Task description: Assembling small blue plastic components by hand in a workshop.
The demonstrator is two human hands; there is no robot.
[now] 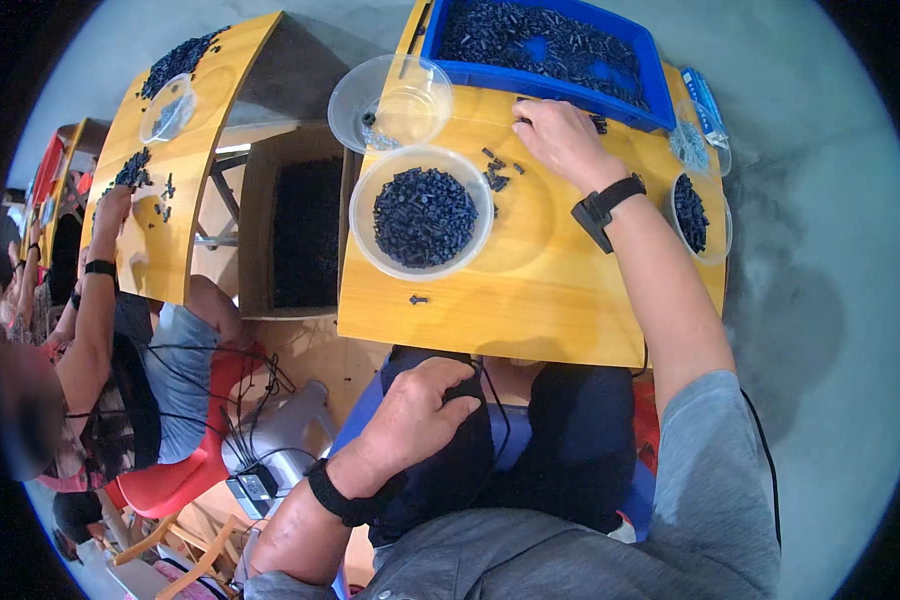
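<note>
Beside the near wall of the blue tray [470,72], the right hand [565,140] is low over the yellow table [570,300], fingers curled; whether they are closed on a part cannot be told from this angle. Small dark parts [498,183] lie loose between it and a filled clear bowl [361,215]. Left hand [415,405]: above the lap, thumb apart from the fingers.

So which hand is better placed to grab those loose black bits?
Probably the right hand: it's over the table near the black bits, while the left hand is down by the lap.
</note>
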